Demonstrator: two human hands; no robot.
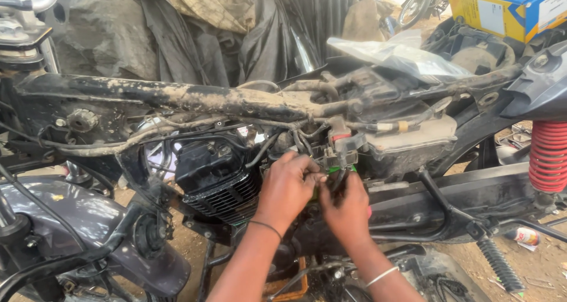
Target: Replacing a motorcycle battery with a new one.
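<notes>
Both hands are working under the mud-crusted tubular frame (236,101), beside the ribbed black engine (221,187). The left hand (287,187), fingers curled, is pinching a small green part (336,170), apparently a connector. The right hand (348,210) is closing its grip on the same piece just beneath the tangled wires (295,134).

Two hands (289,187), one motorcycle frame (195,98)

Up top, a yellow-and-blue cardboard box (509,7); right, a red coil spring (548,156); a clear plastic bag (397,55) lies on the frame.
</notes>
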